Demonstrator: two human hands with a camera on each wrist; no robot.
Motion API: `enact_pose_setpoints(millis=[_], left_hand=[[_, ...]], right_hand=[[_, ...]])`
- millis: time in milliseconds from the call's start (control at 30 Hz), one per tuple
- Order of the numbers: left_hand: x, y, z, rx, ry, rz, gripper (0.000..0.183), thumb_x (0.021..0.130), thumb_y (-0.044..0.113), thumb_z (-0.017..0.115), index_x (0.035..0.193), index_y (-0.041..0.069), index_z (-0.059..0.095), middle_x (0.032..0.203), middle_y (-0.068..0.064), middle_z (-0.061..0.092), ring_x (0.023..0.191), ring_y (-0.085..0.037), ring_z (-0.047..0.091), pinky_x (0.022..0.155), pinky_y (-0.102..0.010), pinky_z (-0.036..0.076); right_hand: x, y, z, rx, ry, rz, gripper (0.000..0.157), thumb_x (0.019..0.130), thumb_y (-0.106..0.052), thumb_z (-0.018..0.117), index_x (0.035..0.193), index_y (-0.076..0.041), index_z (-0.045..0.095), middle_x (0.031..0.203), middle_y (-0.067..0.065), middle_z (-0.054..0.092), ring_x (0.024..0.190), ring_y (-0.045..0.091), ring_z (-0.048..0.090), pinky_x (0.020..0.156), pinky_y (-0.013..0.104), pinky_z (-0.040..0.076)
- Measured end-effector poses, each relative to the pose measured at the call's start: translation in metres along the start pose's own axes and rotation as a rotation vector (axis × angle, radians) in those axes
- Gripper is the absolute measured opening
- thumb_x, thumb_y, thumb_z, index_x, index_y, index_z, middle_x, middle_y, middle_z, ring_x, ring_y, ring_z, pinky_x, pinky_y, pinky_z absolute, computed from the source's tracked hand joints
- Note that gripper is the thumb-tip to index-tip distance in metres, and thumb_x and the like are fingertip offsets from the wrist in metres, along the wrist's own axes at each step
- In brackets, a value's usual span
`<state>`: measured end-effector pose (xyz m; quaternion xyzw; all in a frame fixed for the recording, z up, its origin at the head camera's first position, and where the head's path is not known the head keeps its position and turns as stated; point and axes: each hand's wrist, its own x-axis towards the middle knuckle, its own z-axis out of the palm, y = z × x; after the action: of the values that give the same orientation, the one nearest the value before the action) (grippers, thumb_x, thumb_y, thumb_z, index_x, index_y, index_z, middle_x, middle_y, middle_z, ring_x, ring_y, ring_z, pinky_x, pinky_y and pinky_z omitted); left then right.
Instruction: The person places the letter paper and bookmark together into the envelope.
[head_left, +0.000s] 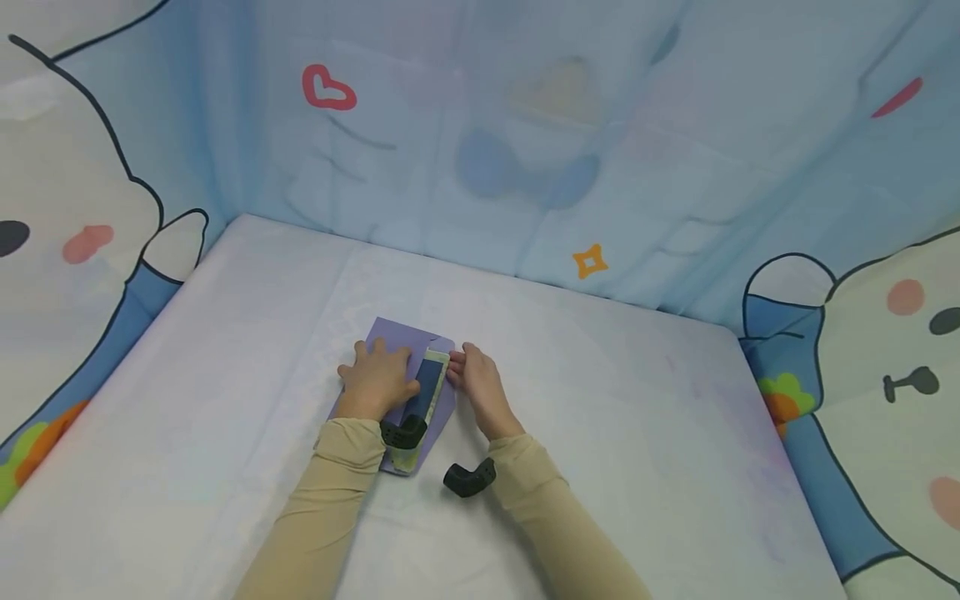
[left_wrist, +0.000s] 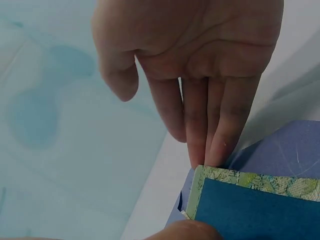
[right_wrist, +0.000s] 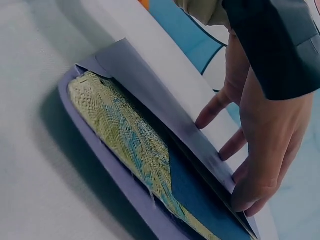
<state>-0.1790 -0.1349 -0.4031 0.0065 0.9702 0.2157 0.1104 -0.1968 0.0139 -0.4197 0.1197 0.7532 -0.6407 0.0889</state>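
A stiff purple sheet (head_left: 395, 332) lies on the white table, its left part raised as a flap (right_wrist: 150, 85) in the right wrist view. Along its right side lies a narrow dark-blue panel (head_left: 428, 380) edged with green-yellow patterned fabric (right_wrist: 122, 130). My left hand (head_left: 373, 382) rests on the purple sheet with fingers spread, its thumb by the blue panel. My right hand (head_left: 483, 387) is at the right edge, where its straight fingertips (left_wrist: 216, 152) touch the far corner of the fabric border. The underside of the sheet is hidden.
Black wrist mounts (head_left: 469, 478) are worn on both wrists. White cloth (head_left: 615, 433) covers the table around the sheet. A light-blue curtain (head_left: 420, 167) with cartoon prints hangs behind and at both sides.
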Motion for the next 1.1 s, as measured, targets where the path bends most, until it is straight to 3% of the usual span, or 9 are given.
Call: enact_pose_setpoints(millis=[300, 633, 1100], left_hand=[[0.0001, 0.0008, -0.0002, -0.005, -0.015, -0.001, 0.059, 0.088, 0.037, 0.063, 0.141, 0.017, 0.047, 0.144, -0.023, 0.036, 0.134, -0.048, 0.025, 0.094, -0.070, 0.033], [0.0004, 0.0007, -0.0014, 0.008, -0.025, -0.002, 0.059, 0.088, 0.038, 0.063, 0.141, 0.017, 0.046, 0.144, -0.023, 0.036, 0.134, -0.048, 0.025, 0.094, -0.070, 0.032], [0.0015, 0.0007, 0.0002, 0.008, -0.029, -0.007, 0.059, 0.088, 0.037, 0.063, 0.141, 0.017, 0.046, 0.144, -0.023, 0.035, 0.134, -0.048, 0.025, 0.094, -0.070, 0.032]], right_hand=[[0.0017, -0.0040, 0.0028, -0.017, -0.025, -0.002, 0.054, 0.102, -0.033, 0.030, 0.134, 0.008, 0.047, 0.134, 0.018, 0.054, 0.124, 0.027, 0.054, 0.102, 0.033, 0.044], [-0.0025, -0.0021, -0.0019, -0.010, -0.053, 0.009, 0.051, 0.101, -0.031, 0.032, 0.130, 0.006, 0.051, 0.131, 0.018, 0.057, 0.122, 0.027, 0.056, 0.102, 0.034, 0.045], [-0.0055, 0.0017, -0.0013, 0.093, -0.110, 0.019, 0.048, 0.100, -0.026, 0.032, 0.130, 0.008, 0.047, 0.130, 0.022, 0.054, 0.120, 0.029, 0.055, 0.102, 0.034, 0.045]])
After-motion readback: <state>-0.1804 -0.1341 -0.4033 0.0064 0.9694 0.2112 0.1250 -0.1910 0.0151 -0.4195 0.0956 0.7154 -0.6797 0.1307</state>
